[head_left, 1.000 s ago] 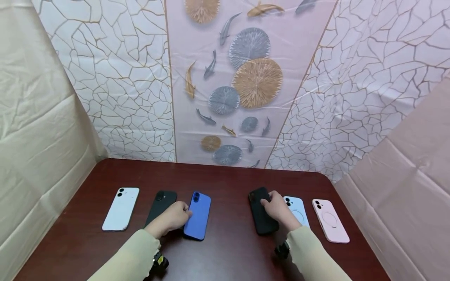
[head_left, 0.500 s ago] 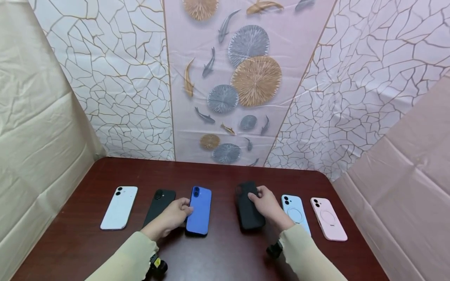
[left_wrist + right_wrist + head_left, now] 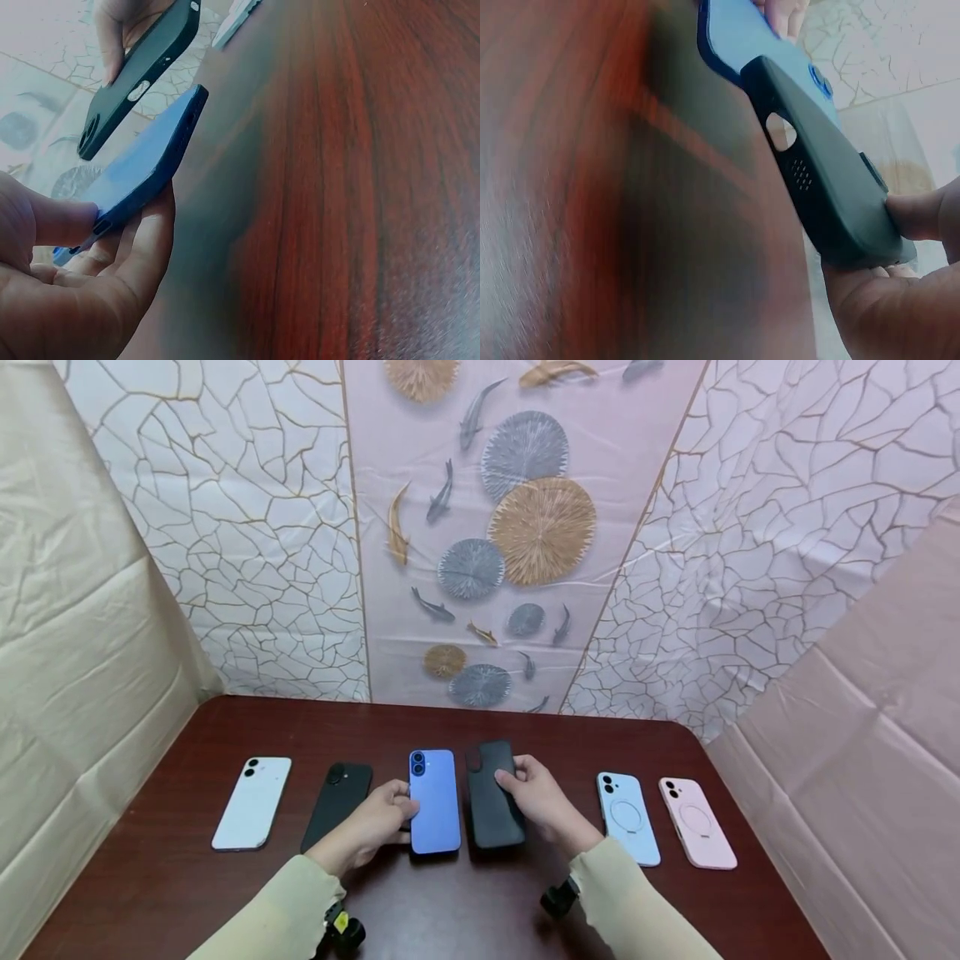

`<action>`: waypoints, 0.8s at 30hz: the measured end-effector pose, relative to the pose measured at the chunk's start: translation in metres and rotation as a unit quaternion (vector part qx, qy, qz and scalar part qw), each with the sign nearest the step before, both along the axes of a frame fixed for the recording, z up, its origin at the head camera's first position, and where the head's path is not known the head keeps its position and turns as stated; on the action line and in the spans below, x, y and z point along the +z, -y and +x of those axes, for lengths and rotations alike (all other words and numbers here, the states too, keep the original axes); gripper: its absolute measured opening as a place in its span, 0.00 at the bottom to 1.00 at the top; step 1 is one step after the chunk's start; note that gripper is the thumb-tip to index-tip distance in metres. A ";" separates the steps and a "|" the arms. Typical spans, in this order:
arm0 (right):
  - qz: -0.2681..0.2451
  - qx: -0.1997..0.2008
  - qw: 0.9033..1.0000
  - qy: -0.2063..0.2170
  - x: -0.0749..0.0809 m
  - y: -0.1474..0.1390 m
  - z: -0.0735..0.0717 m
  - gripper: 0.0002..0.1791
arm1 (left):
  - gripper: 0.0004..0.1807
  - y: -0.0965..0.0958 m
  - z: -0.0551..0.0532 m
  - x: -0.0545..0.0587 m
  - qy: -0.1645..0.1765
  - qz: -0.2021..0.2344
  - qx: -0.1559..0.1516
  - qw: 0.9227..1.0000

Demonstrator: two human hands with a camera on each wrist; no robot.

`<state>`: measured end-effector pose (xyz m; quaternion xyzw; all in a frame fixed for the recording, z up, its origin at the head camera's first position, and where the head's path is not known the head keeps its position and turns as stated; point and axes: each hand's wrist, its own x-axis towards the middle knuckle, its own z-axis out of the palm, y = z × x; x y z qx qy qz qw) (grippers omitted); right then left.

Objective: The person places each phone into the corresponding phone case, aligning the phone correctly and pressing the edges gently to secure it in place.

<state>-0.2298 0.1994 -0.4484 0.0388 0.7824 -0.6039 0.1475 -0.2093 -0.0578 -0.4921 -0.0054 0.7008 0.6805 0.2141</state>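
My left hand (image 3: 375,822) grips a blue phone (image 3: 435,806) by its left edge, thumb on the back and fingers underneath. In the left wrist view the blue phone (image 3: 150,161) is tilted and raised over the table. My right hand (image 3: 542,797) pinches a black phone case (image 3: 491,802) by its right edge, its back facing up. Through the oblong hole in the end of the case (image 3: 825,180), light shows in the right wrist view. Phone and case are held side by side, a narrow gap between them in the head view.
On the dark red wooden table (image 3: 465,914), a white phone (image 3: 252,806) and a black phone (image 3: 337,797) lie to the left. A light blue phone case (image 3: 630,831) and a pink one (image 3: 697,827), each with a ring, lie to the right. Patterned cloth (image 3: 465,627) hangs behind.
My right hand has carried the black case leftward, up close to the blue phone. The blue phone has risen off the table and turned straighter in my left hand.
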 end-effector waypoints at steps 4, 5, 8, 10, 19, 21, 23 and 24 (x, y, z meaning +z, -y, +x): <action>-0.012 0.004 1.000 0.006 -0.003 0.006 0.001 0.17 | 0.15 -0.002 0.002 -0.001 0.001 0.014 -0.010 1.000; -0.014 0.002 1.000 0.005 -0.003 0.008 0.001 0.17 | 0.15 -0.003 0.002 0.000 0.000 0.017 -0.013 1.000; -0.016 -0.005 1.000 0.002 -0.004 0.011 0.002 0.17 | 0.15 -0.005 0.002 0.001 -0.004 0.027 -0.028 0.999; -0.018 -0.007 1.000 0.001 -0.005 0.013 0.003 0.17 | 0.15 -0.005 0.002 0.001 -0.003 0.032 -0.035 0.999; -0.004 0.019 1.000 0.004 -0.007 0.017 0.006 0.17 | 0.16 -0.008 0.003 0.005 0.000 0.044 -0.045 0.998; -0.002 0.023 1.000 0.002 -0.006 0.019 0.008 0.18 | 0.17 -0.009 0.005 0.006 -0.001 0.042 -0.046 0.998; -0.002 0.025 1.000 0.002 -0.006 0.021 0.010 0.18 | 0.17 -0.009 0.006 0.007 -0.001 0.041 -0.047 0.998; -0.002 0.025 1.000 0.003 -0.006 0.022 0.011 0.18 | 0.17 -0.009 0.007 0.007 -0.001 0.039 -0.047 0.998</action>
